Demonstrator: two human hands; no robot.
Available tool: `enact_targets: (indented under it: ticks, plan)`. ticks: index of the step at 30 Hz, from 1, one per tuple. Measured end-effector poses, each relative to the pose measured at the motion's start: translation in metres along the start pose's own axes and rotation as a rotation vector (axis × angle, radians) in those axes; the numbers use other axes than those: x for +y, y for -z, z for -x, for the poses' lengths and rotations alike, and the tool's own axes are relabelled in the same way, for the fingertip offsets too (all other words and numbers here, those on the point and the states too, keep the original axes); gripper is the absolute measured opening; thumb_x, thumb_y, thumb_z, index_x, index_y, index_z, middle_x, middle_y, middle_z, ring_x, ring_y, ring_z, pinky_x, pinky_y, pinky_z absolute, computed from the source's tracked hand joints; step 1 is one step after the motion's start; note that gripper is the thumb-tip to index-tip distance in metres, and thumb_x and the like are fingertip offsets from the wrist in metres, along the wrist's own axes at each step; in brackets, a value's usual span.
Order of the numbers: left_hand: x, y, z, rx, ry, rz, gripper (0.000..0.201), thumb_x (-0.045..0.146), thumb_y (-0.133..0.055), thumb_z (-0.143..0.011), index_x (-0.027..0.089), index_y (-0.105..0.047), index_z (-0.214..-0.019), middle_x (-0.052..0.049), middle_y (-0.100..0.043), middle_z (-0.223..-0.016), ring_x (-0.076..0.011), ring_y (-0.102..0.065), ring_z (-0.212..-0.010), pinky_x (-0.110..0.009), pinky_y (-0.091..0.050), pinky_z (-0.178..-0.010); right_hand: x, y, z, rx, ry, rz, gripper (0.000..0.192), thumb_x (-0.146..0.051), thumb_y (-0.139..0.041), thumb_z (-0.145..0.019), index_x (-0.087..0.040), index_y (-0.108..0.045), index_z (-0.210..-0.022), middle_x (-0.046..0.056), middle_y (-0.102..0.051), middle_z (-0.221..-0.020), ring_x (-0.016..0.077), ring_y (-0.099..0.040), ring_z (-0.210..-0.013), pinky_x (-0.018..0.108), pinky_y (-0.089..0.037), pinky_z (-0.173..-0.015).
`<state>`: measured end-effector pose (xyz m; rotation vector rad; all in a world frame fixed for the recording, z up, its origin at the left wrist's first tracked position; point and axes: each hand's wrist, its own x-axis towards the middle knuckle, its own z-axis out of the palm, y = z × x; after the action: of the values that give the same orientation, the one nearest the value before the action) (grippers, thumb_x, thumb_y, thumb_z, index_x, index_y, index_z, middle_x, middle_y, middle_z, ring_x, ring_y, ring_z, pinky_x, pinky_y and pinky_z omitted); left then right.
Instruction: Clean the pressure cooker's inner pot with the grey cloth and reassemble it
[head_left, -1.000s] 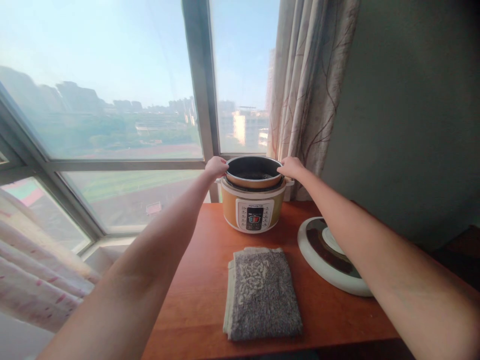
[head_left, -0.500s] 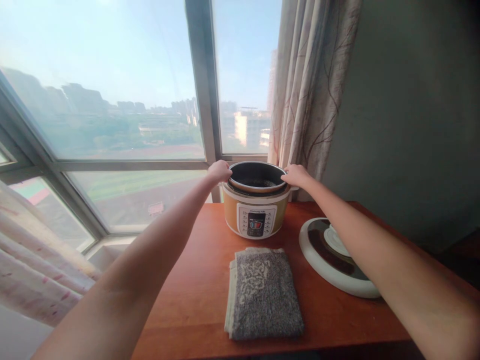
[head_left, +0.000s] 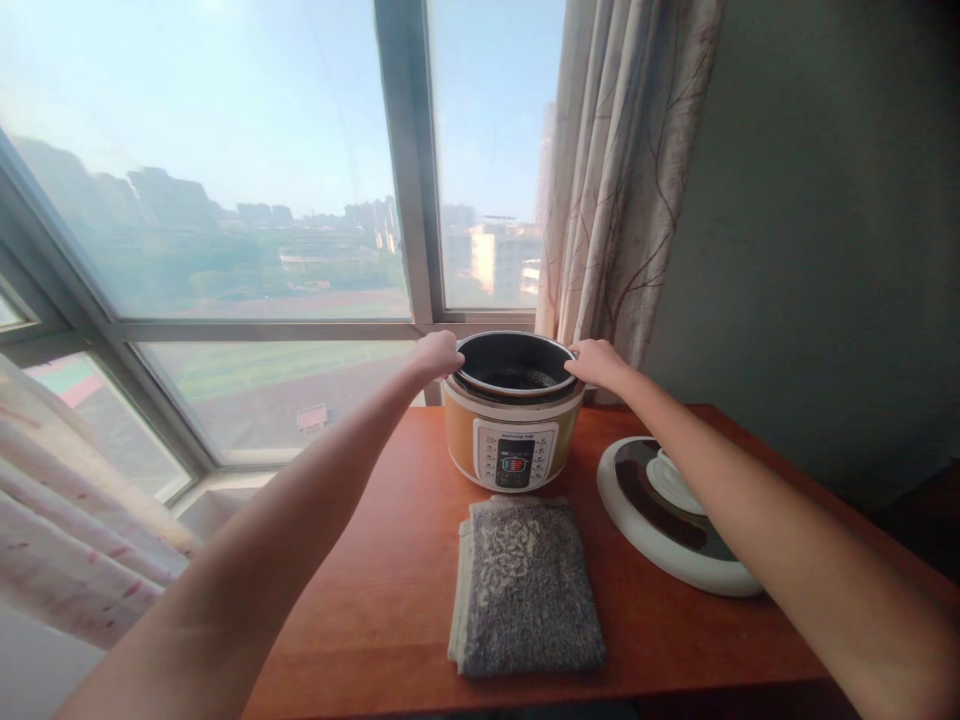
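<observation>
A dark inner pot with a pale rim sits mostly down in the gold and white electric cooker. My left hand is closed on the pot's left rim, thumb toward the inside. On the opposite side, my right hand pinches the right rim. Both arms stretch far forward. Nearer to me than the cooker lies a folded grey towel with a pale pattern, almost touching the cooker's base.
A round lid with a white rim and knob lies on the red-brown table, partly behind my right forearm. Tall windows stand behind the table. A curtain hangs behind the cooker, beside a dark wall.
The inner pot has sunk slightly into the cooker, both hands lowering with it. The cooker has shifted a little toward me and now sits closer to the towel.
</observation>
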<state>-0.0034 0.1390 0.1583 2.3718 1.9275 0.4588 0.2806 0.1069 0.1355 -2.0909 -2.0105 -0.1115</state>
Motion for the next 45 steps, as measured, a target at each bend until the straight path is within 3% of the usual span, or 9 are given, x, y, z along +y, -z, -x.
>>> enact_targets:
  ticks: [19,26,39,45]
  plan:
    - [0.003,0.004,0.015,-0.038,-0.012,-0.157,0.017,0.023,-0.058,-0.072,0.017,-0.073,-0.079,-0.012,-0.071,-0.068,-0.0279,-0.07,-0.078,-0.031,-0.052,-0.071,0.0,0.002,0.008,-0.039,0.008,0.043,0.042,-0.032,-0.055,-0.079,-0.02,-0.072,-0.116,0.014,-0.072,-0.115,0.0303,-0.065,-0.108,0.035,-0.049,-0.089]
    - [0.0,0.001,0.016,0.058,0.045,-0.148,0.022,0.028,-0.059,-0.07,0.02,-0.074,-0.084,-0.015,-0.074,-0.091,-0.0328,-0.069,-0.087,-0.037,-0.053,-0.072,-0.001,0.003,0.012,-0.027,-0.023,0.023,0.042,-0.034,-0.053,-0.08,-0.025,-0.072,-0.116,0.012,-0.072,-0.115,0.0327,-0.065,-0.108,0.04,-0.05,-0.088]
    - [-0.012,-0.013,0.012,0.154,0.057,0.013,0.03,0.034,-0.056,-0.075,0.024,-0.077,-0.093,-0.013,-0.076,-0.091,-0.0321,-0.069,-0.086,-0.037,-0.051,-0.072,0.0,-0.003,0.015,0.015,-0.036,-0.03,0.037,-0.036,-0.054,-0.08,-0.022,-0.074,-0.109,0.013,-0.073,-0.111,0.0321,-0.066,-0.105,0.038,-0.05,-0.085]
    - [-0.019,-0.019,0.011,0.181,0.088,0.084,0.039,0.046,-0.056,-0.08,0.023,-0.076,-0.105,-0.013,-0.076,-0.101,-0.031,-0.068,-0.093,-0.035,-0.048,-0.076,0.006,-0.007,0.022,0.068,0.035,-0.112,0.04,-0.047,-0.047,-0.09,-0.023,-0.074,-0.107,0.011,-0.075,-0.107,0.0284,-0.067,-0.103,0.032,-0.048,-0.085]
